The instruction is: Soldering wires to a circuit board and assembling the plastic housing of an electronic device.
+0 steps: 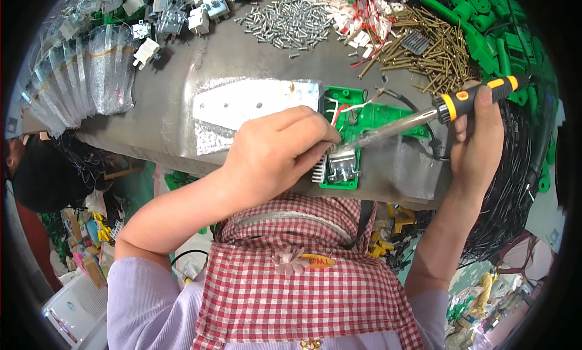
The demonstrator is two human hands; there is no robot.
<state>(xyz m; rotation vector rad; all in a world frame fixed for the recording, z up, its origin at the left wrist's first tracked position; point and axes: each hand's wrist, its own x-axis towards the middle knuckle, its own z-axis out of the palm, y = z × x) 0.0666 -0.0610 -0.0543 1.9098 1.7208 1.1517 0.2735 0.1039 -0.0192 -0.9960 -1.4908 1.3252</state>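
My right hand grips the black and orange handle of a soldering iron, its metal shaft slanting down to the left. The iron's tip end lies over an open green plastic housing on the table, close to my left fingers. My left hand is closed in a pinch at the housing's left side; what the fingertips hold is hidden. Inside the housing, a silver metal part sits near the front end, and red and white wires run near the back. A dark cable curves along the housing's right side.
Left of the housing lies a white sheet on silvery wrap. Farther back are piles of silver screws and long brass-coloured screws. Bagged strips and white-and-metal parts lie left; green shells and black cables lie right.
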